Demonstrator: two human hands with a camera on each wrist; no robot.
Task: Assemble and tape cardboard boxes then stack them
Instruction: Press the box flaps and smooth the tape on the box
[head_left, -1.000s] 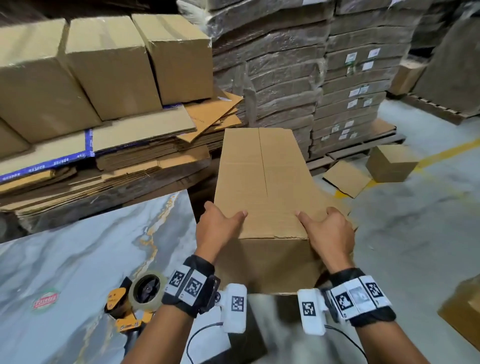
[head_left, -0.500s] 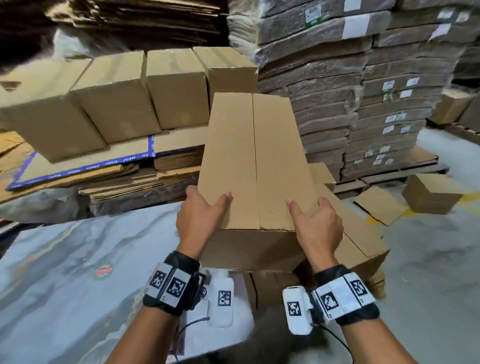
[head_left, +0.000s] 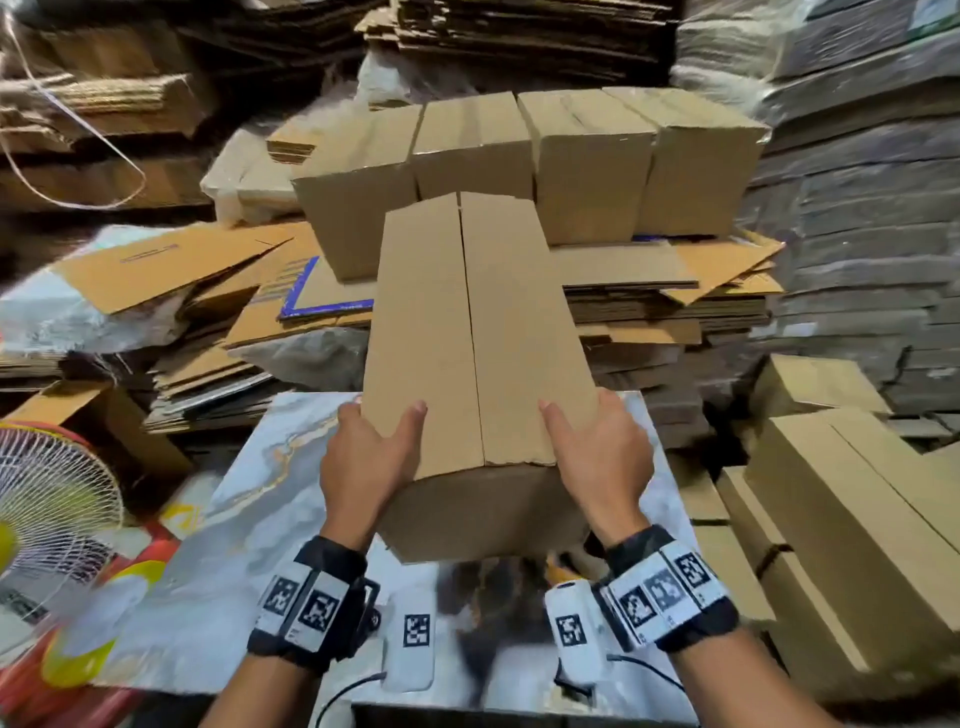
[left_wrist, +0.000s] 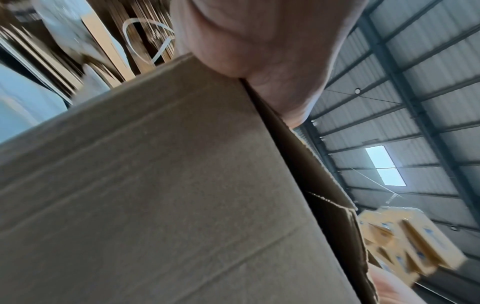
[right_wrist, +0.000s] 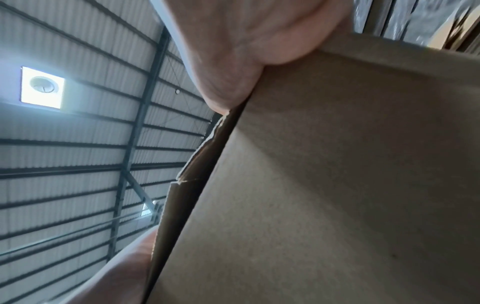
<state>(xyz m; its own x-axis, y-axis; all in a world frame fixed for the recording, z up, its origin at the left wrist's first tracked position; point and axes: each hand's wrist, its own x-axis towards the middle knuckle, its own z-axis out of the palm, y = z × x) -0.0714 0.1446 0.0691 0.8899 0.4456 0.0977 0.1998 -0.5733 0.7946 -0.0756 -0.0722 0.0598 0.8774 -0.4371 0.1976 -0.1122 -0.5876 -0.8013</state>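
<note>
Above the marble table (head_left: 249, 499), the cardboard box (head_left: 467, 338) is held between both hands: left hand (head_left: 363, 462) grips its left side, right hand (head_left: 602, 457) its right side, thumbs on top.

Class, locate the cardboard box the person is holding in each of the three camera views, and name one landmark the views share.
Head: the held box is at centre, between left hand and right hand.
Left wrist: it fills the lower left, below the left thumb.
Right wrist: it fills the right, below the right thumb.
Shared landmark: the box's top flap edges.
</note>
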